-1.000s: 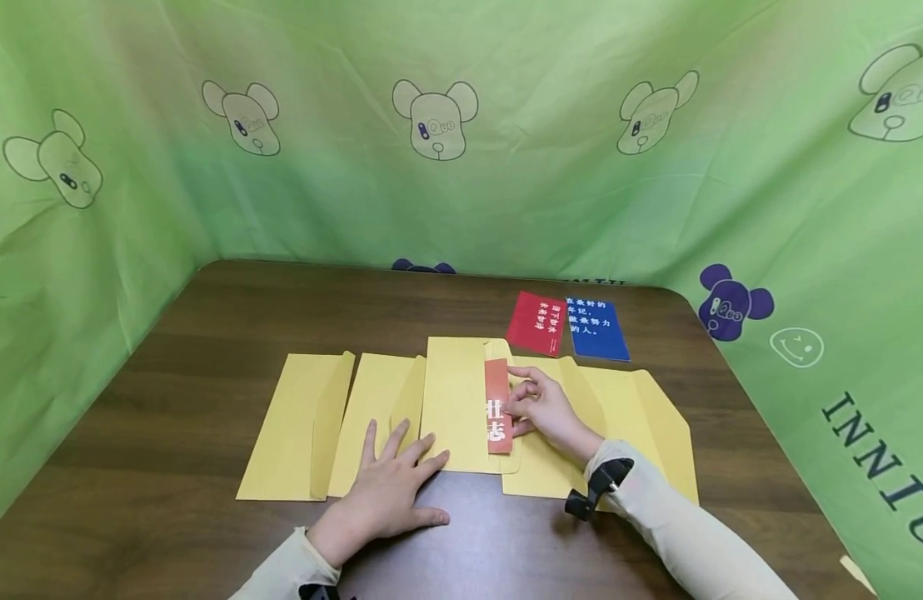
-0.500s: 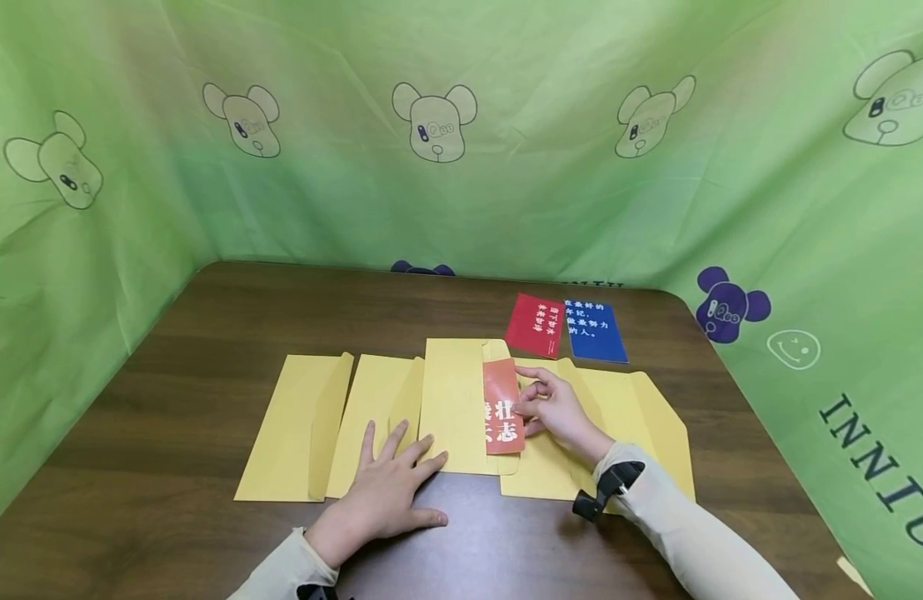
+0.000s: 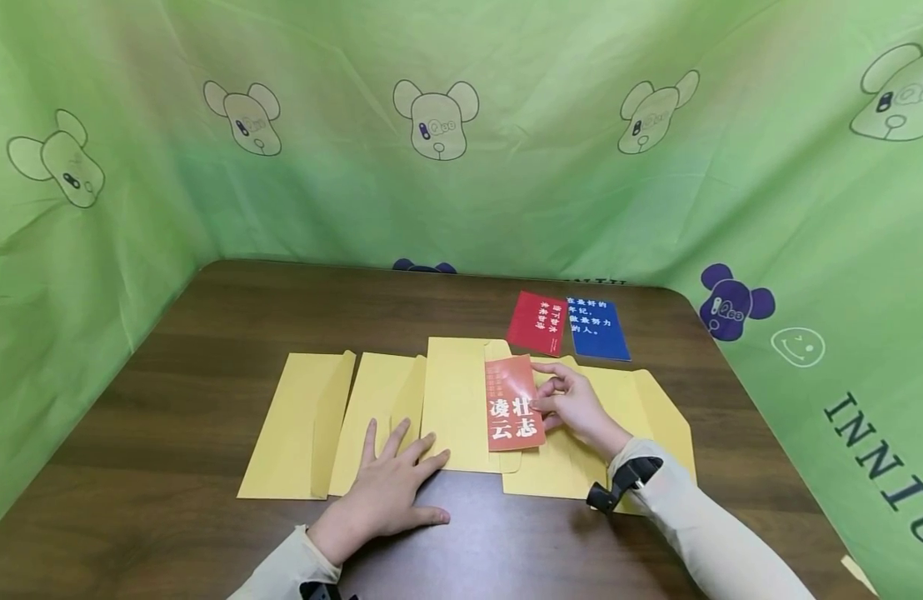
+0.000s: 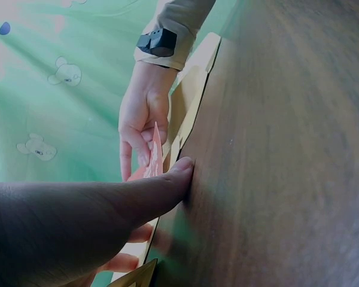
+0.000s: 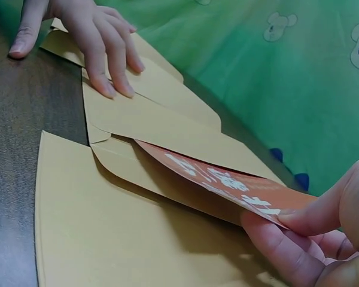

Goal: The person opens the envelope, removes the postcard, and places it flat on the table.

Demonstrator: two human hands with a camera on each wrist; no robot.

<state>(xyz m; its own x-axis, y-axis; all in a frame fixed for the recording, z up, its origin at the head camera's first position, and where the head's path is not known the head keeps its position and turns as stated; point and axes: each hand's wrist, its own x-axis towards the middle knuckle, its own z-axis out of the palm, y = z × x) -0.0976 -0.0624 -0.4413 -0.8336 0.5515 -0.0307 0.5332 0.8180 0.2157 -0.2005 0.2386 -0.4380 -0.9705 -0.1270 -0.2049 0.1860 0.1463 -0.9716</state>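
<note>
Five yellow envelopes (image 3: 285, 429) lie in a row on the brown table (image 3: 499, 542). The orange card (image 3: 510, 392) is at the right side of the middle envelope (image 3: 454, 400), over its flap. The right hand (image 3: 577, 410) pinches the card's right edge. The left hand (image 3: 390, 492) is spread wide, some fingertips touching the middle envelope's left side. Behind the middle envelope, to its right, lie a red card (image 3: 536, 323) and a blue card (image 3: 600, 333).
</note>
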